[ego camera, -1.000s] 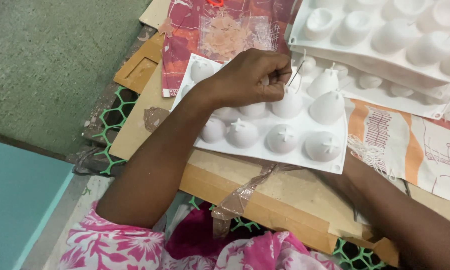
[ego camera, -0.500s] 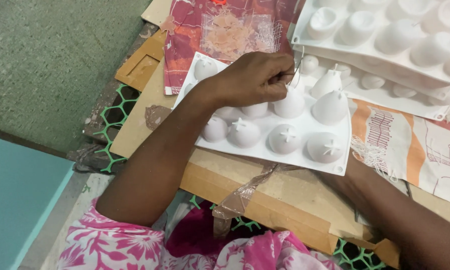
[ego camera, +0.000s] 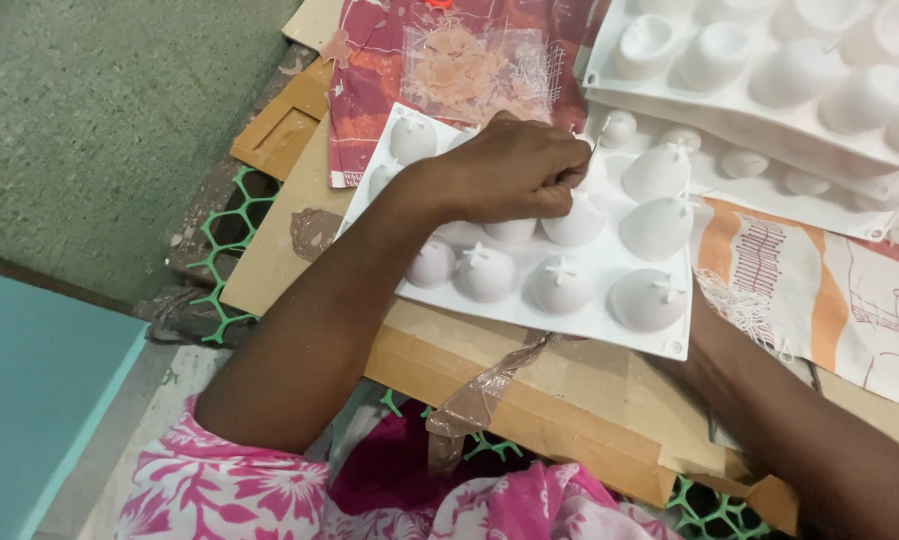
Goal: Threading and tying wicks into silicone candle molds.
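Note:
A white mould tray point(ego camera: 609, 318) with several domed cups lies bottom-up on a cardboard sheet point(ego camera: 559, 385). Most domes carry a small cross-shaped slit at the tip. My left hand point(ego camera: 514, 170) rests over the tray's middle, thumb and fingertips pinched on a thin white thread point(ego camera: 597, 135) sticking up by a dome. My right forearm point(ego camera: 799, 440) reaches in from the lower right and passes under the tray's near right corner. The right hand itself is hidden beneath the tray.
More white mould trays point(ego camera: 769, 70) are stacked at the upper right. A clear bag of pale flakes point(ego camera: 474, 65) lies on a red printed cloth point(ego camera: 369, 90). A patterned orange-and-white cloth point(ego camera: 829, 290) is on the right, green plastic mesh point(ego camera: 234, 250) and green flooring point(ego camera: 99, 120) on the left.
My left hand has stayed pinched over the same dome, with only small finger movement. The view has shifted slightly.

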